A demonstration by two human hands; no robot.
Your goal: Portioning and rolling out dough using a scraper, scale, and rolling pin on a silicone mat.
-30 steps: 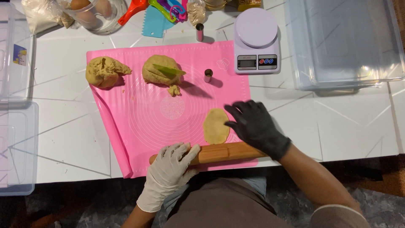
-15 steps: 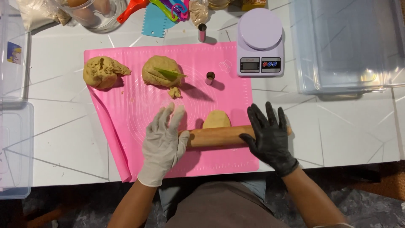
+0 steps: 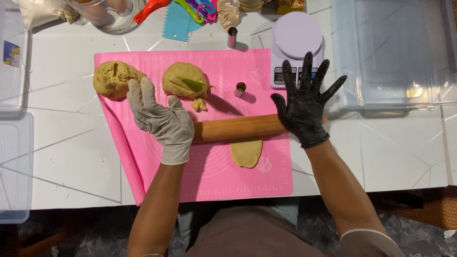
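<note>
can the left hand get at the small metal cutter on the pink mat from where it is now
Probably yes: the left hand lies flat on the rolling pin, and only bare pink mat separates it from the small metal cutter.

We see a smooth wooden rolling pin [image 3: 238,127], matt pink silicone mat [image 3: 214,176], glossy plastic scale [image 3: 295,43], rough dough [image 3: 246,152].

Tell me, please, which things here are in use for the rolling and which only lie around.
In use:
left hand
right hand
wooden rolling pin
flattened dough piece
pink silicone mat

Lying about:
two dough lumps
small metal cutter
kitchen scale
teal scraper
clear plastic bins
</note>
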